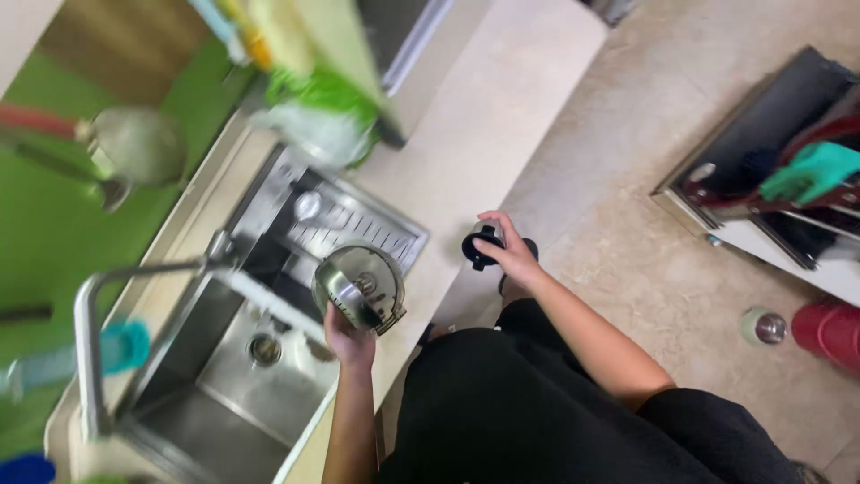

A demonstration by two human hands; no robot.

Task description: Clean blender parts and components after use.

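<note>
My left hand [348, 336] grips a round metal lid [360, 287] with a glass window, held tilted over the front rim of the steel sink [206, 394]. My right hand [506, 251] rests at the counter's front edge on a small black knob-like part [477, 248], fingers curled around it. The pale counter [484, 125] runs between the two hands. My dark clothing fills the lower middle of the view.
A bent steel tap [90, 314] arches over the sink, with a drain rack [349, 220] behind it. Ladles hang on the green wall [54, 215]. A teal bottle [121, 348] stands at the left. On the tiled floor sit a red container [829, 332] and a small metal can [764, 326].
</note>
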